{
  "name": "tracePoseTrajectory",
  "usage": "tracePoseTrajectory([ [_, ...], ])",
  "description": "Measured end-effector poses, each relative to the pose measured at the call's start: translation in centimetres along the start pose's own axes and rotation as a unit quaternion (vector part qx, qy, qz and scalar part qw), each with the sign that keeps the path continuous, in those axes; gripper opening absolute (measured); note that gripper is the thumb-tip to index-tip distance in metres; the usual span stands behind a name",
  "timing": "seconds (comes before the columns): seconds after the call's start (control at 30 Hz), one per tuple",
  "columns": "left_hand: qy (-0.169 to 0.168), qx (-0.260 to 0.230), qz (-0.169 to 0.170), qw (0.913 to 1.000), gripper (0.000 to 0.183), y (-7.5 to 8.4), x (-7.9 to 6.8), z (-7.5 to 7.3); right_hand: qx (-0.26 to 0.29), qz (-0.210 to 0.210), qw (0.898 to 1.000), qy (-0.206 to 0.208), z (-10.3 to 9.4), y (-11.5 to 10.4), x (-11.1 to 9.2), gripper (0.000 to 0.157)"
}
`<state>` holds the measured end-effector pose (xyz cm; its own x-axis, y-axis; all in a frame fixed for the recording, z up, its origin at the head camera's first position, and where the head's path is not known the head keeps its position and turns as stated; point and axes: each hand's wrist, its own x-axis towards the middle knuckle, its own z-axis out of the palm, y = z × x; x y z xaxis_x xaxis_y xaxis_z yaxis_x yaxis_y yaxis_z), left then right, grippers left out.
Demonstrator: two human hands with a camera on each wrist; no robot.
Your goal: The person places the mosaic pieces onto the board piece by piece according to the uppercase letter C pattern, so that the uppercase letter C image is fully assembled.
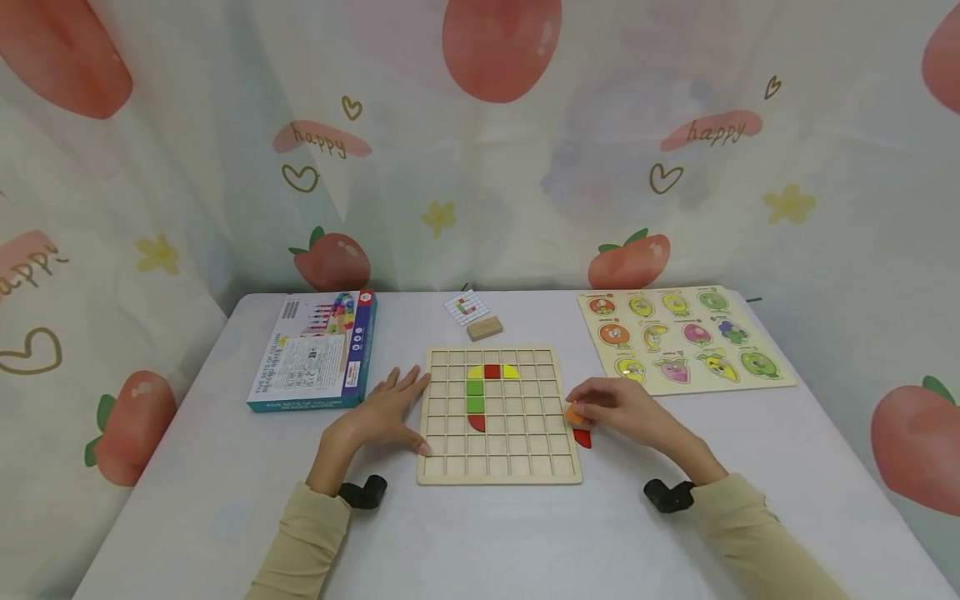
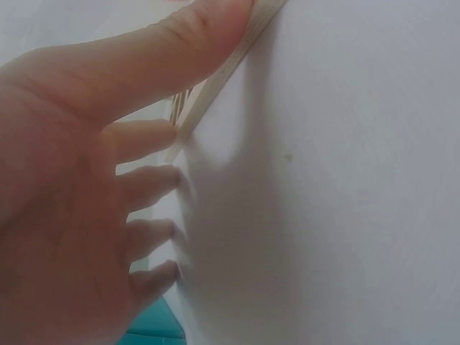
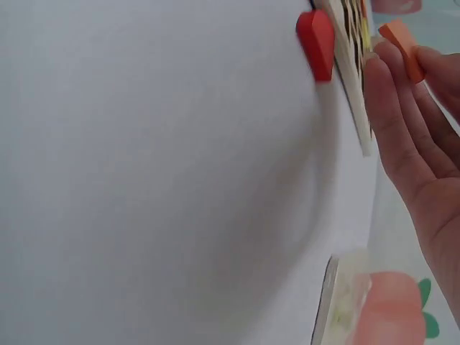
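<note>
A wooden grid board (image 1: 517,445) lies on the white table. In its cells are a red square (image 1: 492,371) between two yellow curved pieces (image 1: 511,372), green squares (image 1: 475,404) below the left one, and a red curved piece (image 1: 477,422) at the bottom. My left hand (image 1: 381,414) rests at the board's left edge, fingers spread, thumb on the frame (image 2: 237,61). Beside the right edge, my right hand (image 1: 626,408) pinches an orange block (image 3: 404,50) between thumb and fingers. A loose red curved piece (image 3: 316,44) lies just under that hand, against the board's right side.
Behind the board lie a small pattern card (image 1: 467,307) and a plain wooden block (image 1: 484,328). A blue-edged box (image 1: 315,354) sits at the back left, a fruit-picture puzzle board (image 1: 682,342) at the back right. A printed curtain (image 1: 480,183) hangs behind the table.
</note>
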<state>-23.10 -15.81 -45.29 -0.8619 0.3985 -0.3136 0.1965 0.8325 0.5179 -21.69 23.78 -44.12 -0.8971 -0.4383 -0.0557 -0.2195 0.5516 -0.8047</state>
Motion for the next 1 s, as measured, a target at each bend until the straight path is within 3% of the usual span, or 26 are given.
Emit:
tracePoseTrajectory([
  [0.53, -0.004, 0.002, -0.004, 1.0, 0.117, 0.1, -0.1, -0.1, 0.043, 0.038, 0.998, -0.01, 2.5, -1.3, 2.4, 0.022],
  [1.0, -0.002, -0.001, -0.001, 1.0, 0.117, 0.0, 0.0, 0.0, 0.019, 0.003, 0.999, -0.035, 4.3, -2.6, 3.6, 0.03],
])
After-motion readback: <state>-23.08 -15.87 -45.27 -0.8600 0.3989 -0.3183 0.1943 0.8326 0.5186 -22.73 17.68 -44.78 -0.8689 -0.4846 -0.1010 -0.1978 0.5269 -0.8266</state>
